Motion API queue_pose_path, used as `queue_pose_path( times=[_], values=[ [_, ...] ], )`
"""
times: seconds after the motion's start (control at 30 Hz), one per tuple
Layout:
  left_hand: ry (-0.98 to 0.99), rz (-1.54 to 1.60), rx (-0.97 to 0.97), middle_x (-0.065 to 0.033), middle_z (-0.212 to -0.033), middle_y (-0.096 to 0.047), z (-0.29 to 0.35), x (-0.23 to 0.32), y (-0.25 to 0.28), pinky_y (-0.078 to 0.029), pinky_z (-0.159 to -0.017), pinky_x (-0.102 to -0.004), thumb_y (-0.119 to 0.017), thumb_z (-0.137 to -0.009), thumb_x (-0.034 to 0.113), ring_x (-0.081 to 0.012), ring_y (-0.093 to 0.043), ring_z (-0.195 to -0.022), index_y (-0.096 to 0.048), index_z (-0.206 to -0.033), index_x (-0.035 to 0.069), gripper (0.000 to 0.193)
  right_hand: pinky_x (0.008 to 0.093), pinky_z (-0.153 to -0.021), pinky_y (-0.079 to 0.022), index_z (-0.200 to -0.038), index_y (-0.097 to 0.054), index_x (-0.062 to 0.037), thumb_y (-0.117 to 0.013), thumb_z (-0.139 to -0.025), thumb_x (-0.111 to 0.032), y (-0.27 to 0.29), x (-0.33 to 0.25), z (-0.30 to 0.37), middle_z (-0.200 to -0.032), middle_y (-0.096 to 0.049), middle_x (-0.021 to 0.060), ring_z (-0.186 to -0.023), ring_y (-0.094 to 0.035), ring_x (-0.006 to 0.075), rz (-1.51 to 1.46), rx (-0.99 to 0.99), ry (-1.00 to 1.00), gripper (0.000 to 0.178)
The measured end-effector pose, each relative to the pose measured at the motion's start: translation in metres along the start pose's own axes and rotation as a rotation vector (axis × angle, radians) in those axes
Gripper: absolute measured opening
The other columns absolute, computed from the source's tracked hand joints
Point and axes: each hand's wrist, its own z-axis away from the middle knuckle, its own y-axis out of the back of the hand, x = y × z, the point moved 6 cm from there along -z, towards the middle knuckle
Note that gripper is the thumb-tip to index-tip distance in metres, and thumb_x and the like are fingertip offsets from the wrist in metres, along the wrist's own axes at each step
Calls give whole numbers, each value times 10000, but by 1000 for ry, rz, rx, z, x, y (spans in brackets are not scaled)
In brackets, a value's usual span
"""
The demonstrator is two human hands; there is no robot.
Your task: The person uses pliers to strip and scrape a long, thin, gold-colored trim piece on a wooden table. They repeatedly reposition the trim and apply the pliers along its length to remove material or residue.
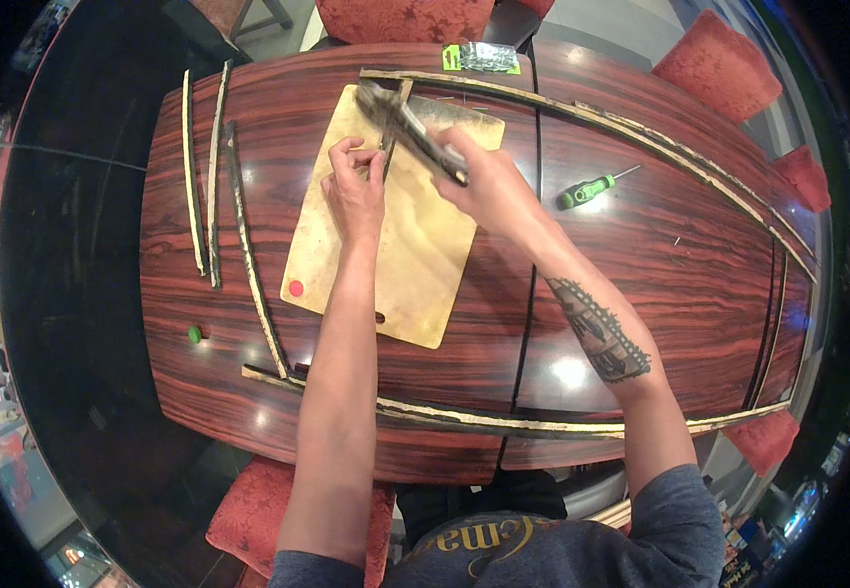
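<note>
My right hand [485,186] grips a hammer [431,145] by its handle. The hammer's dark head is blurred by motion over the upper left part of a yellowish cutting board [415,255]. Just left of it, my left hand [356,191] has thumb and forefinger pinched together against a narrow wooden strip [391,147]. Whatever sits between those fingertips is too small to make out. That strip lies over the board, its far end by a long wooden strip [484,82] along the table's far edge, and the hammer partly hides it.
Several loose strips lie at the left, including a slanted wooden strip [249,245]. Another long strip [474,421] runs along the near edge. A green-handled screwdriver [587,192] rests right of the board. A small green object [196,334] and a package [484,58] are on the table. Red chairs [719,69] surround it.
</note>
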Motion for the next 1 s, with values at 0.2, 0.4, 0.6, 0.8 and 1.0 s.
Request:
queue_pose_path(
  times=[0.2,0.4,0.6,0.8,1.0],
  values=[
    [-21,-10,5,-11,-964,-746,1,-1,1,-381,-928,-413,-667,-956,169,-189,-702,-970,-472,-1221,133,331,437,-736,-549,-1329,-540,-94,-719,-877,-118,10,-11,0,-974,-716,242,-872,-713,402,-51,9,-99,487],
    [-8,-10,-6,-10,-952,-743,0,-4,0,-388,-911,-406,-670,-954,161,-198,-699,-969,-476,-1221,133,331,473,-737,-549,-1309,-515,-93,-723,-858,-105,6,-5,-2,-960,-713,239,-906,-690,435,73,-144,-82,497],
    [-34,-19,26,-87,-920,-737,2,9,4,-481,-848,-386,-695,-925,101,-246,-711,-901,-494,-1184,67,330,495,-741,-542,-1310,-510,-117,-727,-844,-98,9,-14,-3,-948,-704,249,-922,-671,452,-14,-57,-98,514],
    [-51,16,43,-124,-899,-733,1,11,6,-529,-825,-380,-711,-905,68,-271,-717,-880,-500,-1172,30,342,441,-725,-543,-1341,-535,-120,-728,-870,-134,15,-8,-9,-951,-724,208,-859,-714,386,64,-54,-46,508],
    [-65,7,56,-127,-901,-735,1,10,5,-529,-827,-382,-714,-904,60,-273,-720,-891,-498,-1169,30,343,453,-780,-543,-1314,-544,-109,-732,-858,-114,5,-5,-7,-1003,-709,230,-955,-686,425,111,-160,-24,492]
  ],
)
